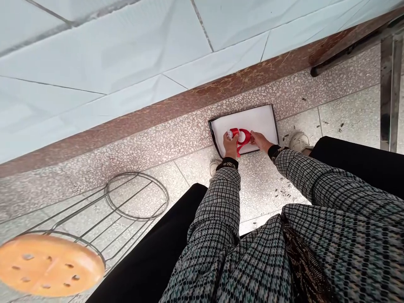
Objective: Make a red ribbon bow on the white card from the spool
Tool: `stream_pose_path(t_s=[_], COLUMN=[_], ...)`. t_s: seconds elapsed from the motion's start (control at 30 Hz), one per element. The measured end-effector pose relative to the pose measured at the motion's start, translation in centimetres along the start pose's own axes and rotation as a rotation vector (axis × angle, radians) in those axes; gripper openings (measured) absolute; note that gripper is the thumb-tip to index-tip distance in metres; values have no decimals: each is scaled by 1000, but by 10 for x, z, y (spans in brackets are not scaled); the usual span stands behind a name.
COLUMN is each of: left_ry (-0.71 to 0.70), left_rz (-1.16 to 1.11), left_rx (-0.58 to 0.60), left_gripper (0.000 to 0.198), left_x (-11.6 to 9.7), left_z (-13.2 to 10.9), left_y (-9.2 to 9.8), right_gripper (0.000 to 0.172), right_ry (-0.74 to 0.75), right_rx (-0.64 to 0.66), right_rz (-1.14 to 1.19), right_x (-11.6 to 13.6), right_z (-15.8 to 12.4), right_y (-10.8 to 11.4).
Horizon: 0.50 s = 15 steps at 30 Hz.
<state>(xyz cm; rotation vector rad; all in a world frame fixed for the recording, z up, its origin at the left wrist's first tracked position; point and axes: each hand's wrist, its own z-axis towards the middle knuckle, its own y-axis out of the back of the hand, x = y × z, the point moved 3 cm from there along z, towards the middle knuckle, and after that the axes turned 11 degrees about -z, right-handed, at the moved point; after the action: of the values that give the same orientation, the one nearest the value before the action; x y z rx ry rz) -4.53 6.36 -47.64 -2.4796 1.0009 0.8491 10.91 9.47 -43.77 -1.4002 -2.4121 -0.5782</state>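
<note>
A shallow white tray with black edges [261, 115] lies on the floor near the wall's base. Over it, my left hand [230, 146] is closed around a small spool of red ribbon [234, 131], whose white end shows at its left. The ribbon forms a loop to the right of the spool, and a short length hangs below. My right hand [259, 141] has its fingers pinched on the right side of this red ribbon loop. The fingertips are small in the view, and some are hidden behind the ribbon.
A wire-frame stool with an orange perforated seat [52, 265] lies tipped at lower left. A light-blue tiled wall [132, 54] rises beyond a speckled ledge [176, 134]. Metal legs [386, 92] stand at right. Small dark bits [284, 191] litter the floor around my shoes [299, 142].
</note>
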Motion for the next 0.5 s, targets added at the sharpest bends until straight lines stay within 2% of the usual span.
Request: stream_pose_path(t_s=[0.07, 0.13, 0.23, 0.33, 0.4, 0.5], left_ry=[-25, -61, -111, -136, -128, -100], left_rz=[63, 129, 218, 287, 315, 345], left_rx=[-41, -103, -149, -97, -85, -126], left_gripper=[50, 51, 54, 58, 59, 61], left_x=[-1, -3, -6, -9, -11, -11], left_z=[-1, -3, -9, -12, -12, -13], left_y=[-1, -5, -15, -27, -33, -37], right_gripper=[20, 13, 13, 15, 16, 15], right_ry=[-21, -44, -89, -124, -135, -151], right_rx=[-17, -64, -157, -231, -282, -343], right_rz=[206, 343, 485, 576, 609, 601], right_x=[-1, -1, -1, 2, 4, 1], right_z=[-8, -13, -12, -4, 1, 6], right_y=[-6, -11, -14, -12, -11, -11])
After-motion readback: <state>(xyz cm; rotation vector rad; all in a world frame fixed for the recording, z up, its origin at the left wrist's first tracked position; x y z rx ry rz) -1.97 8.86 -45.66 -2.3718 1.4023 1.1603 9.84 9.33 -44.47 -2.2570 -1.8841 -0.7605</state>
